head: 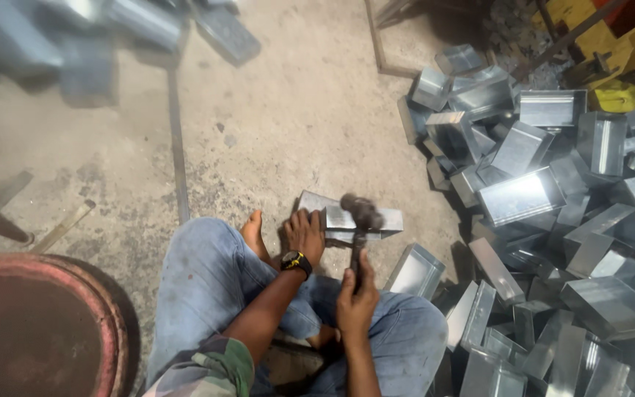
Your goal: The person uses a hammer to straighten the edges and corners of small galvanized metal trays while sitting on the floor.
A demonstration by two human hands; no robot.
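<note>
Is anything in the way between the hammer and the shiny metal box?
Nothing visible. The hammer, gripped by the right hand, blurs right over the metal box, which the left hand presses onto the floor.

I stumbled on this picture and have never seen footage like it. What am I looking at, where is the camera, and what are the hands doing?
There is no machine here: a person sits on a concrete floor, and the one camera is worn on their head, looking down at their lap. The left hand, with a black wristwatch, presses on a shiny grey sheet-metal box lying on the floor. The right hand grips a dark-headed hammer, blurred, over that box. To the right lies a big pile of similar metal boxes. At lower left is a round reddish rim; what it belongs to is unclear.
</note>
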